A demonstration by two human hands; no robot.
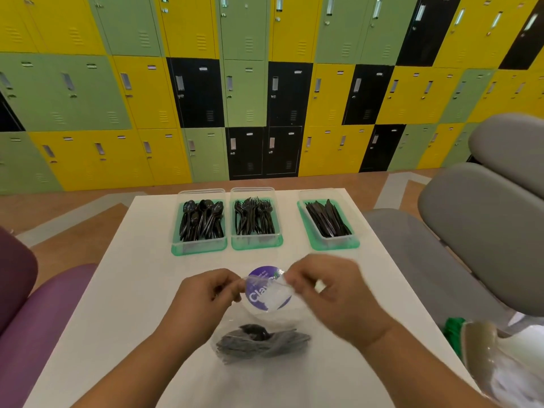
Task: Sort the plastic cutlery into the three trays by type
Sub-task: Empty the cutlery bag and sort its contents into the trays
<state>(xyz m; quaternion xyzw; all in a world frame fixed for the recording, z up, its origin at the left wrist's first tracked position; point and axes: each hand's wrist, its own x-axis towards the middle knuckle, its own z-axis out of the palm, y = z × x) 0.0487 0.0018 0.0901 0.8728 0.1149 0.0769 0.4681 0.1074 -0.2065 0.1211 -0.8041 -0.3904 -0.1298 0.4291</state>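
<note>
Bright, even indoor light, source out of frame. White table point(147, 260) nearly blown out, with only faint soft shadows under the hands. Right hand point(329, 287) motion-blurred, left hand point(203, 293) slightly soft. Glare patches on clear bag point(266, 293). Trays point(203, 248) at table's far edge fairly sharp. Lockers point(88, 92) bend strongly toward left and right edges. Pale object point(500, 363) off table's near right corner smeared, unreadable.

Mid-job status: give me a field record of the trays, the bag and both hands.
left tray: spoons
middle tray: forks
right tray: knives
bag: clear, purple sticker, unsorted cutlery inside, lower part lying on table
left hand: pinches bag top
right hand: pinches bag top
bag mouth: cannot tell if open
</note>
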